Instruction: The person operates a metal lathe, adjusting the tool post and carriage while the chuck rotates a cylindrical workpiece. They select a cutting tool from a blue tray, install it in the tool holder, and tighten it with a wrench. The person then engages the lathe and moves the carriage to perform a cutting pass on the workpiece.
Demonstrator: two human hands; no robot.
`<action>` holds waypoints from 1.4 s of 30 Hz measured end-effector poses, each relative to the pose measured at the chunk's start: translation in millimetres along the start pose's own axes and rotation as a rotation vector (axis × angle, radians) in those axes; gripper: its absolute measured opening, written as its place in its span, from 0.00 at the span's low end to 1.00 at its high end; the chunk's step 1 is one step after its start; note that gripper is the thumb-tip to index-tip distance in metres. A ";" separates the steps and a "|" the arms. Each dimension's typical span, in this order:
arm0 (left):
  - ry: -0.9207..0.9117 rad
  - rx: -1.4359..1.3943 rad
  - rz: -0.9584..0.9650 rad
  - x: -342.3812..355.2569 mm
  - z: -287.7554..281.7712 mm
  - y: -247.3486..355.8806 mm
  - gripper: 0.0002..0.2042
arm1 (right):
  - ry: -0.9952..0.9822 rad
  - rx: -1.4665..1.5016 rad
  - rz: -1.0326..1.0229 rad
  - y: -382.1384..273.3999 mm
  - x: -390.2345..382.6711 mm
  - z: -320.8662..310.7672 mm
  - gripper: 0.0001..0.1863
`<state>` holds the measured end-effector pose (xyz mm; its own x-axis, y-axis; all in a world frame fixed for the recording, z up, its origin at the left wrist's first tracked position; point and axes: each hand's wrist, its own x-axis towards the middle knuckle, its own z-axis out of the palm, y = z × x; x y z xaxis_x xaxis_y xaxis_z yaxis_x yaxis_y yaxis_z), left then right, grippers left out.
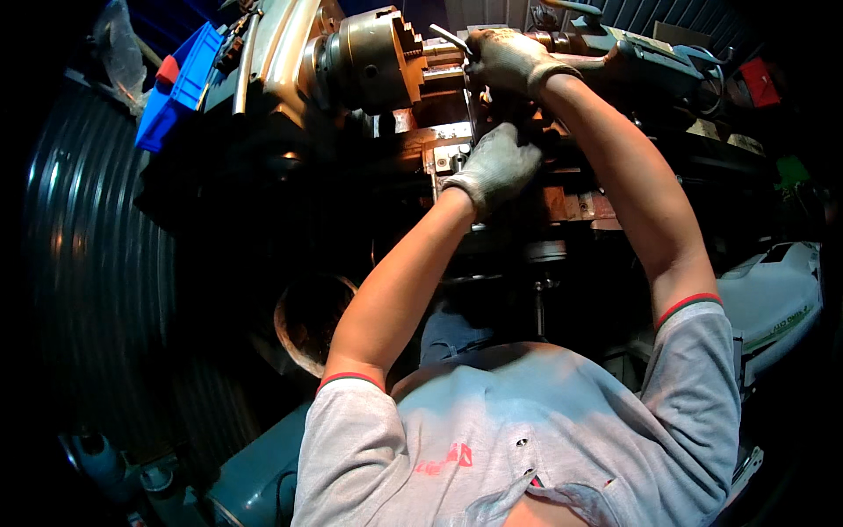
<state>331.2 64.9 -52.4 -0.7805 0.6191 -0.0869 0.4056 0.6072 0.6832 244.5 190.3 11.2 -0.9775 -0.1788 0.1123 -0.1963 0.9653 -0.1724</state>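
I wear work gloves on both hands. My right hand point(509, 57) is closed at the top centre, just right of the lathe chuck point(369, 61), around a metal tool whose bent bar point(448, 37) sticks out to the left. My left hand point(496, 167) is lower, over the lathe carriage, with its fingers curled; what they hold is hidden in shadow. A narrow upright metal piece point(470, 110) runs between the two hands. A block with bolts point(443, 162) sits just left of my left hand.
A blue plastic bin point(180, 88) with a red item stands upper left beside the headstock point(285, 66). The tailstock point(650, 70) is upper right, near a red box point(757, 81). Corrugated metal point(88, 220) is at left, a round rusty container point(299, 325) below, a white machine body point(773, 299) right.
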 end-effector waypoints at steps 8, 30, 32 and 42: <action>-0.010 -0.735 -0.126 -15.9 -96.8 -73.5 0.16 | 0.316 0.069 -0.002 21.4 20.4 -32.2 0.15; 0.071 0.795 0.334 138.5 -159.3 -65.8 0.28 | 0.186 -0.025 0.276 14.7 22.9 1.7 0.23; 0.258 0.884 0.495 140.5 -156.5 -57.5 0.24 | 0.292 -0.149 0.240 52.0 10.5 10.1 0.23; 0.203 0.598 0.351 148.3 -138.0 -51.4 0.16 | 0.523 -0.197 0.171 71.3 -6.3 17.0 0.29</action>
<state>128.9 56.8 -0.3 -0.6056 0.7584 0.2411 0.7944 0.5938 0.1277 235.4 257.0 -18.4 -0.8161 0.0525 0.5755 0.0284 0.9983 -0.0507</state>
